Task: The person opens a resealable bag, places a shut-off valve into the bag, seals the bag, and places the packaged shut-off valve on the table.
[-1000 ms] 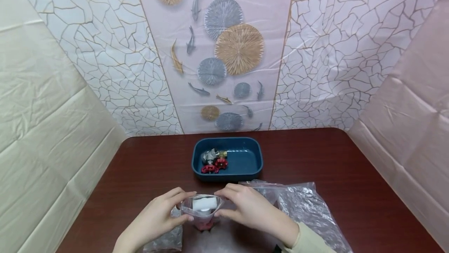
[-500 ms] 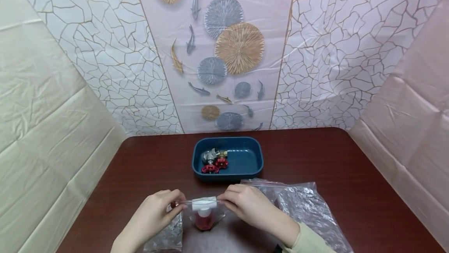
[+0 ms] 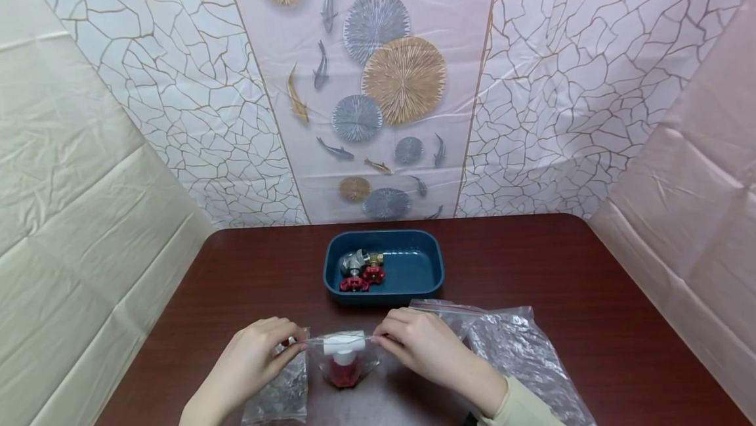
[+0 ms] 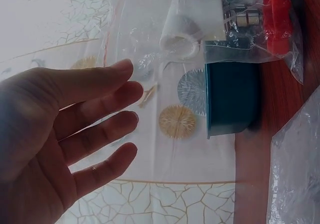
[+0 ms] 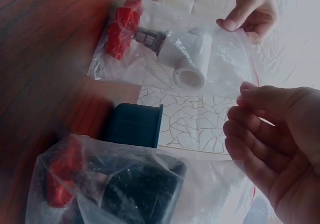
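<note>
A small clear zip bag stands upright between both hands, its mouth drawn into a straight line. Inside is a valve with a white plastic tee body and a red handwheel at the bottom. My left hand pinches the bag's left top corner between thumb and fingertips; in the left wrist view its other fingers fan out loosely. My right hand pinches the opposite corner. In the right wrist view, thumb and index finger meet at the red zip line.
Behind the bag, a blue tray holds metal valves with red handwheels. A flat clear bag lies at left, a larger one at right. A bag with a red handwheel showing through it appears in the right wrist view.
The bag's mouth was spread round by both hands; it is now pulled flat and straight. Both hands have shifted slightly outward, from fingers around the opening to pinching the corners.
</note>
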Demonstrator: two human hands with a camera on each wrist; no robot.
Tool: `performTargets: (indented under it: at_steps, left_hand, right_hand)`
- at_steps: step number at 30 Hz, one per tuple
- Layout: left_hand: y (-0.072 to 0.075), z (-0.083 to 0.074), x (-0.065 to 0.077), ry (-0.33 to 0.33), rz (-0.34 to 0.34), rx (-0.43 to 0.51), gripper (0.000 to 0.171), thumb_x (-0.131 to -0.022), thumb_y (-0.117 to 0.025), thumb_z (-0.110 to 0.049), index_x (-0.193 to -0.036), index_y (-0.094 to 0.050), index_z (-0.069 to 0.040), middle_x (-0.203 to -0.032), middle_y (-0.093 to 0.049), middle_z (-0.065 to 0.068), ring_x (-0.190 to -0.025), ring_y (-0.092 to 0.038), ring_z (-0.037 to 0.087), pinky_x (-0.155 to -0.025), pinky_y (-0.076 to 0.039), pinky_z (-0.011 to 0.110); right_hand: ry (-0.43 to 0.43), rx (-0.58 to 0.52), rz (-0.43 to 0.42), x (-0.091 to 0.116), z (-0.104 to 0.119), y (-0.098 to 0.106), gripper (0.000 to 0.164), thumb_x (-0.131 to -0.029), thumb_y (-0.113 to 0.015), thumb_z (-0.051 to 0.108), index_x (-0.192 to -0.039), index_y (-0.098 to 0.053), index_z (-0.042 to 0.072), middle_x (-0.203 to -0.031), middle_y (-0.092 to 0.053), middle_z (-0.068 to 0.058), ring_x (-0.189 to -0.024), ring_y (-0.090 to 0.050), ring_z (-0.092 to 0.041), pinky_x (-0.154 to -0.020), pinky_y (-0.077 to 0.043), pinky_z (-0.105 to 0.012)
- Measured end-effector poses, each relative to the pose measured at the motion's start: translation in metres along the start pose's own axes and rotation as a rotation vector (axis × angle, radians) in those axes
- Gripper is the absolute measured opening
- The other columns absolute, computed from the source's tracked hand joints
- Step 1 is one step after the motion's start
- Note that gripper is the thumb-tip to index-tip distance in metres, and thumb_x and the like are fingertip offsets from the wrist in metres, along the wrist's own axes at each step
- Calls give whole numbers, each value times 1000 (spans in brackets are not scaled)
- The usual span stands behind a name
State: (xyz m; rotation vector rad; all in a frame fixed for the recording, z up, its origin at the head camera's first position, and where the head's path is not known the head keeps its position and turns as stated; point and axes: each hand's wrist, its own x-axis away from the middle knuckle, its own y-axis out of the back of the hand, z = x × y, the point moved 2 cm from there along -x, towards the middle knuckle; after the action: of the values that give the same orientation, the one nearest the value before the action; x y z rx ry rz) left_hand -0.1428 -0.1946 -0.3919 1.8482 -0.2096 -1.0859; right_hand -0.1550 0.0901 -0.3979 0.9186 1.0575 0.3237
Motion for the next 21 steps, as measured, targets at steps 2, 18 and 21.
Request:
performTargets:
  at_steps: [2,18,21]
  left_hand:
    - [0,0,0,-25,-21,-10,21,-78,-85,-14,-85,-69,-25,-82,-63,-21,-71,-57,-1,-65,-45,19]
    - [2,-3,-2,-24,-16,-61,22,-77,-85,-18,-83,-67,-28,-80,-61,-23,-68,-53,-2,-62,-44,20]
    - [2,-4,-3,-9,-7,-58,20,-78,-85,-19,-86,-68,-27,-83,-61,-23,-71,-56,-1,-63,-46,20]
  right_hand:
    - [19,-1,-10,0,0,0,8,-97,-69,21,-91,-74,17,-88,-67,11,-81,-63,-2,-70,-52,-21]
    - [79,5,-9,3,3,-2,3,-94,-71,18,-91,-71,18,-88,-63,11,-79,-59,-4,-68,-50,-21]
    - [55,-2,-17,2,4,-2,3,-94,-71,19,-91,-71,19,-88,-63,12,-80,-59,-3,-68,-50,-20]
